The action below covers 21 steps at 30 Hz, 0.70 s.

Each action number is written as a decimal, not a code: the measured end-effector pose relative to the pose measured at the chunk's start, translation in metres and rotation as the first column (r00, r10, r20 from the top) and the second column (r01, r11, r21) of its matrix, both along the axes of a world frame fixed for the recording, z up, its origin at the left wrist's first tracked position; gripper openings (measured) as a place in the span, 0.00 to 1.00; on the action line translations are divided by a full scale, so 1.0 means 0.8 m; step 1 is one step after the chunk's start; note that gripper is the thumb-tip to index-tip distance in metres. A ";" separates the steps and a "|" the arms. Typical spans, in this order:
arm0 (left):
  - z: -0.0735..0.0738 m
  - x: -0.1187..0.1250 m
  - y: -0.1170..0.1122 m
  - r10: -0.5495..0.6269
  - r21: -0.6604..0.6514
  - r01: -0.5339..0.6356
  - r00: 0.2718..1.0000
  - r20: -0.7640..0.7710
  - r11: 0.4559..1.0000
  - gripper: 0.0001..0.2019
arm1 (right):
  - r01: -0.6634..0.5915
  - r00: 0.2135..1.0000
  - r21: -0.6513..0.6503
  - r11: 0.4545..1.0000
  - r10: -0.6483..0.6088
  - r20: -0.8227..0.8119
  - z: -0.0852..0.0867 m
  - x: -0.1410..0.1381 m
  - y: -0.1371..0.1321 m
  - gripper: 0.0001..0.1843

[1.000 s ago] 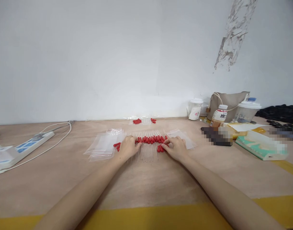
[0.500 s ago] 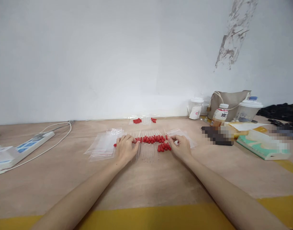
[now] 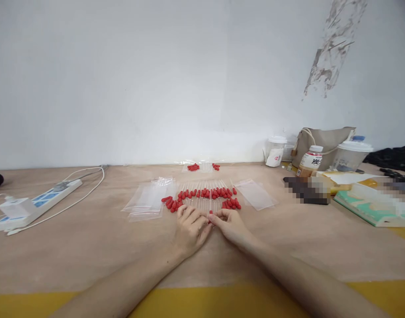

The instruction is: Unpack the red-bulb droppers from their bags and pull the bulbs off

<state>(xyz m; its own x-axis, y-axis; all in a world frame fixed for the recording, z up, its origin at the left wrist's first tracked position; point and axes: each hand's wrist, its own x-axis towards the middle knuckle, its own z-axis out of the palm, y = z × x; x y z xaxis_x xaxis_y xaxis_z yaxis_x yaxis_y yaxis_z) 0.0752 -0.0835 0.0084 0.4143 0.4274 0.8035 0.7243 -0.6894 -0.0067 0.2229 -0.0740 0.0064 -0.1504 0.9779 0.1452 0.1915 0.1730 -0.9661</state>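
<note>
My left hand (image 3: 192,229) and my right hand (image 3: 231,226) meet at the front of the rows, fingertips pinched together around one glass dropper with a red rubber bulb (image 3: 211,212). Its thin clear tube seems to point away from me, and the fingers partly hide the bulb. Just beyond lies a fanned row of droppers with red bulbs (image 3: 205,193). Loose-looking red bulbs form a cluster at the left (image 3: 171,203) and another cluster at the right (image 3: 231,203), and their tubes are hard to make out.
Clear zip bags (image 3: 146,198) are stacked at the left, and more zip bags (image 3: 255,194) lie at the right. Bagged red bulbs (image 3: 193,167) sit by the wall. A power strip (image 3: 40,205) is far left; a bottle (image 3: 310,161), cups and a green-and-white box (image 3: 371,205) stand right.
Both hands have left the two ends of the row and come together nearer me, on one dropper. The left cluster of red bulbs is now uncovered. The view has shifted slightly.
</note>
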 end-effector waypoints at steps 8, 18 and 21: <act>0.017 -0.012 0.008 0.024 0.247 -0.002 0.996 -0.086 0.969 0.02 | 0.040 0.915 0.378 0.925 -0.186 0.358 0.009 0.018 0.007 0.06; 0.003 -0.028 0.030 0.142 0.228 -0.073 0.942 -0.303 0.971 0.05 | -0.288 0.678 0.832 0.473 -0.514 0.526 -0.006 0.036 0.019 0.06; -0.001 -0.032 0.031 0.144 0.172 -0.092 0.937 -0.319 0.981 0.06 | -0.301 0.684 0.859 0.414 -0.534 0.497 -0.011 0.035 0.019 0.08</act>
<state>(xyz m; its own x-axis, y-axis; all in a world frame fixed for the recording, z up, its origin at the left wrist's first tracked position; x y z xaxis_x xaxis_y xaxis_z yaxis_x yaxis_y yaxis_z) 0.0493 -0.0588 0.0077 0.6199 0.3731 0.6903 0.7399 -0.5708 -0.3560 0.2506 -0.0588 -0.0022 -0.4936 0.3782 0.7831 0.7213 0.6811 0.1256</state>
